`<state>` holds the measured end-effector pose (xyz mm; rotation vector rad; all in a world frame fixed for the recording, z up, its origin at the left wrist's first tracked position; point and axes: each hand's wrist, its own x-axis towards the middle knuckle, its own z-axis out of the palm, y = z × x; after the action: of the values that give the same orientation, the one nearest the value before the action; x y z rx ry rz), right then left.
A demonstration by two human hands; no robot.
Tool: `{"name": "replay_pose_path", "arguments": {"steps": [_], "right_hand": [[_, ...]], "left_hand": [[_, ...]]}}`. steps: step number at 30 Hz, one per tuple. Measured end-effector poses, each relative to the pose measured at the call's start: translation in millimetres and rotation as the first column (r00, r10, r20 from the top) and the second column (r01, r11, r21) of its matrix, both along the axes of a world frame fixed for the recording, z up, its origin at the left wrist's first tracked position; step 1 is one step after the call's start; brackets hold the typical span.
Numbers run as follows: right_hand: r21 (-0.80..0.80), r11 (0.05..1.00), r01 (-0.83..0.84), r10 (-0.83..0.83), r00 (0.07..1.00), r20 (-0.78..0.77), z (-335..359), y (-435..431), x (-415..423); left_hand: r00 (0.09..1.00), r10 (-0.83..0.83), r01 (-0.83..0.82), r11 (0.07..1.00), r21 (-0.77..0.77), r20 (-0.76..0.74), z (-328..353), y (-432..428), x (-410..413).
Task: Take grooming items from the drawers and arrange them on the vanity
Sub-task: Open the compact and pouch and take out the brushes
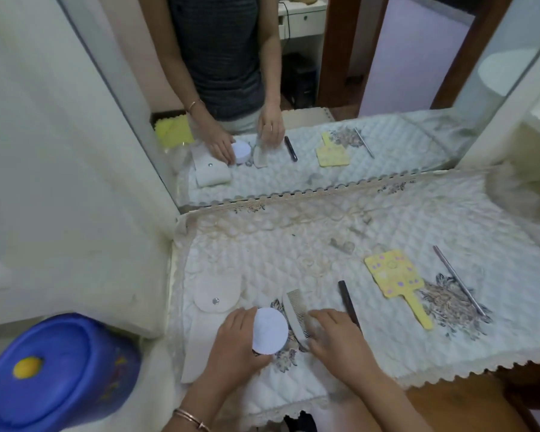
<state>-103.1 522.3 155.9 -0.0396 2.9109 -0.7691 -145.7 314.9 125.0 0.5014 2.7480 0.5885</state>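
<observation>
My left hand point(234, 347) grips a round white jar point(270, 330) on the quilted vanity cover point(387, 219). My right hand point(334, 335) rests its fingers on the lower end of a white comb point(295, 308) lying just right of the jar. A black comb point(348, 299) lies beside my right hand. Further right are a yellow hand mirror point(393, 275), face down, and a thin metal stick point(457, 280). A white snap pouch point(217, 293) lies left of the jar.
A large mirror point(293, 88) stands behind the vanity and reflects the items and a person's torso. A blue plastic tub point(60, 372) with a yellow spot sits low at the left. A white cabinet side point(60, 182) walls the left. The cover's scalloped edge point(480, 366) hangs at the front.
</observation>
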Motion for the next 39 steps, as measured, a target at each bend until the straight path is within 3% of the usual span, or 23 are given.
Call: {"name": "replay_pose_path", "arguments": {"steps": [3, 7, 11, 19, 23, 28, 33, 39], "right_hand": [[-0.258, 0.964, -0.067, 0.109, 0.983, 0.15, 8, -26, -16], [-0.471, 0.876, 0.105, 0.058, 0.946, 0.318, 21, -33, -35], [-0.448, 0.891, 0.075, 0.106, 0.925, 0.366, 36, -30, -50], [-0.37, 0.927, 0.07, 0.072, 0.931, 0.357, 52, -26, -64], [-0.416, 0.905, 0.089, 0.073, 0.931, 0.357, 50, -28, -67], [-0.504, 0.861, 0.066, 0.121, 0.936, 0.329, 51, -31, -72], [-0.482, 0.875, -0.04, 0.181, 0.951, 0.251, 56, -29, -77], [-0.441, 0.873, -0.208, 0.311, 0.934, 0.176, 64, -18, -78]], "left_hand": [[0.998, -0.018, 0.008, 0.983, 0.185, 0.052, 9, 1, 1], [0.974, 0.072, -0.158, 0.896, 0.414, 0.216, 31, 2, -2], [0.952, 0.12, -0.257, 0.816, 0.518, 0.283, 39, -2, -6], [0.918, 0.06, -0.295, 0.765, 0.572, 0.392, 46, -2, -15], [0.882, 0.097, -0.389, 0.703, 0.595, 0.462, 51, -3, -18], [0.876, 0.194, -0.458, 0.621, 0.636, 0.441, 58, 0, -13], [0.855, 0.318, -0.519, 0.541, 0.662, 0.41, 63, 11, -7], [0.84, 0.405, -0.539, 0.544, 0.643, 0.361, 67, 24, 4]]}}
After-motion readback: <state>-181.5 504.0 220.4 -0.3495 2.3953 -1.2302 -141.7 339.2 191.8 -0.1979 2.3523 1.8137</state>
